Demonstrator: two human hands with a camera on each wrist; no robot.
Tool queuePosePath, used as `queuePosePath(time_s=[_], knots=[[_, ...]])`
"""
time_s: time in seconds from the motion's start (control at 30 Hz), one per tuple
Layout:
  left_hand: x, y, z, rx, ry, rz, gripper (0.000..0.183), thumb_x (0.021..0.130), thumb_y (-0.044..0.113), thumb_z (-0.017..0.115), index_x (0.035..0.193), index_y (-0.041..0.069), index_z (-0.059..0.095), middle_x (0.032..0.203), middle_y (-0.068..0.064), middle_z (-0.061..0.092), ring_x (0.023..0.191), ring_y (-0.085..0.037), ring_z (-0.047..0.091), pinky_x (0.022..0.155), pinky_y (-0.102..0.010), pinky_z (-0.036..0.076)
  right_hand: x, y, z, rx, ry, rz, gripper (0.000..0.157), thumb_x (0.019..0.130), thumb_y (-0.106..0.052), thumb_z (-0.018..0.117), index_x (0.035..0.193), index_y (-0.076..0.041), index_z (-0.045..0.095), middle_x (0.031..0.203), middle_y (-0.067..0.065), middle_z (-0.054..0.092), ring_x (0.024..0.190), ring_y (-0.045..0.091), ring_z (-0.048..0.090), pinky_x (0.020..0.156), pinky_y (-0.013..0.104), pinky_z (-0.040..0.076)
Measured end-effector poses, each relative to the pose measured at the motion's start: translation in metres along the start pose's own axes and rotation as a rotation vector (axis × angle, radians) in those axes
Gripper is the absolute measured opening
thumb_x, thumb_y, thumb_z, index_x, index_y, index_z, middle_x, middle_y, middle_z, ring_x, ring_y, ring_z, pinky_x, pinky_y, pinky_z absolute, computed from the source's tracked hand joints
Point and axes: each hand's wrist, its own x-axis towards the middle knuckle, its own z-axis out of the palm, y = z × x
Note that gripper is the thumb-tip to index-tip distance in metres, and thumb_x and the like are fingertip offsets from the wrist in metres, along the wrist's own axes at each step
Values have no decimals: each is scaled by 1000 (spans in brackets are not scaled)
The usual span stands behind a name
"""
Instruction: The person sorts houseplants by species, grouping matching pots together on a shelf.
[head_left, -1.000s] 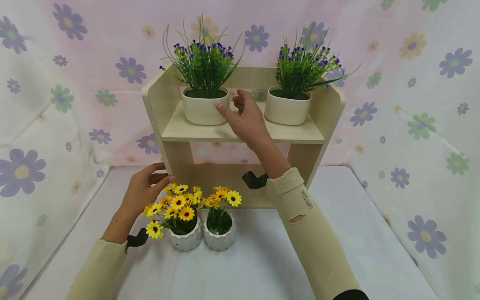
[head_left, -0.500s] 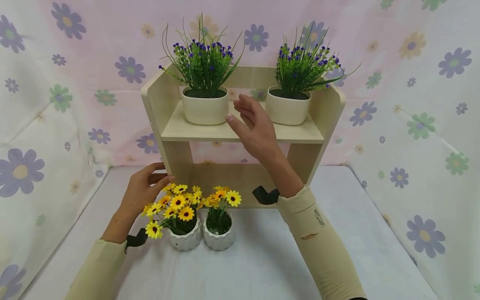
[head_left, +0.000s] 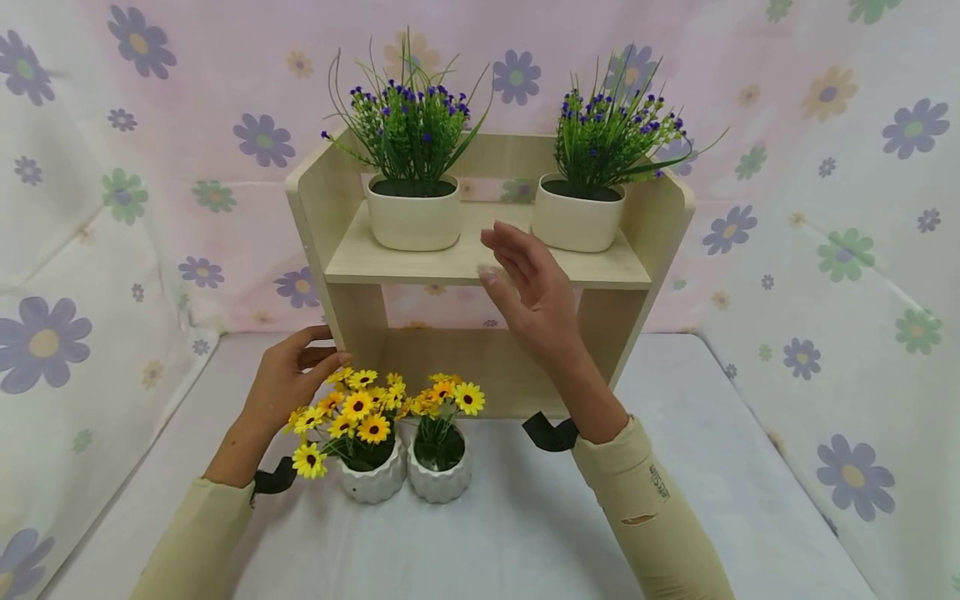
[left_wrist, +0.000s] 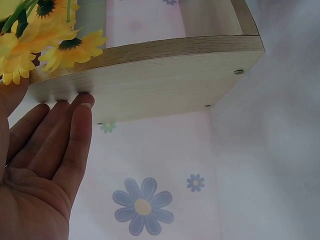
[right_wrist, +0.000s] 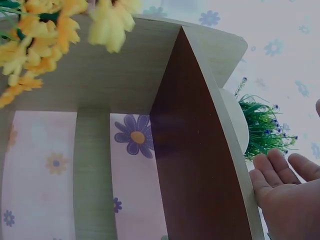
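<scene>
My left hand (head_left: 288, 379) holds the left side panel of a pale wooden shelf (head_left: 480, 275). The left wrist view has the fingertips (left_wrist: 86, 102) against the panel's outer face, the thumb partly behind yellow flowers. In front of the shelf my right hand (head_left: 540, 296) hovers with loosely extended fingers and nothing in them. On the upper board stand two cream oval pots with grass and purple flowers, a left one (head_left: 415, 218) and a right one (head_left: 579, 218). The right hand overlaps the board just below the right pot.
Two white scalloped pots with yellow flowers, a left one (head_left: 372, 479) and a right one (head_left: 441, 475), stand side by side on the white-covered table (head_left: 420, 554), before the shelf's lower compartment. Flower-printed cloth (head_left: 817, 250) hangs behind and on both sides.
My right hand has drawn back from the left cream pot, moving down and to the right, its fingers apart from the pot. The left hand stays at the shelf's side panel.
</scene>
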Motion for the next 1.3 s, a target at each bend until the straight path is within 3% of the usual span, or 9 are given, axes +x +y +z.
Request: queuePosePath(time_s=[0.23,0.4,0.5,0.7,0.83,1.0,1.3], knots=[[0,-1,-1,3,2,5,48,103,23,73,145,6,61,139,-19,68,113,-40,75,89,-39,62,-28,5,-5,0,-19,-93,49,99,7,59,147,9,49,145,23,58,143,33,54,125,44,38],[-1,1,-2,11,0,-4,48,103,25,73,145,5,61,138,-20,68,112,-41,75,89,-44,62,-46,15,-3,16,11,-97,43,101,6,58,144,7,53,141,21,62,139,36,57,122,47,41],[-1,2,-2,14,-3,-12,48,103,25,73,145,5,61,139,-21,67,113,-42,74,89,-47,61,-56,23,-2,18,9,-62,42,101,8,57,143,8,53,141,20,62,138,36,58,121,46,44],[0,2,-3,9,-3,-2,48,103,24,72,146,5,61,139,-21,67,114,-43,73,89,-41,63,-77,39,-2,47,-2,60,43,101,13,57,144,9,50,141,23,59,138,36,57,121,41,44],[0,2,-2,9,0,-6,48,103,25,73,145,5,61,139,-21,67,113,-43,74,89,-46,62,-88,52,-2,27,-12,128,44,100,15,57,142,6,51,142,25,58,138,36,57,120,39,45],[-1,2,-1,11,-2,-20,49,103,27,72,146,6,61,139,-21,67,113,-42,74,90,-52,61,-102,69,-2,0,-81,183,48,96,16,55,142,6,52,142,26,57,138,41,56,119,39,45],[-2,5,-1,-11,-4,-17,48,103,24,73,146,6,61,139,-21,67,114,-44,73,90,-50,61,-118,95,-7,-49,-201,272,56,93,9,59,147,4,47,148,18,55,140,38,55,121,50,43]])
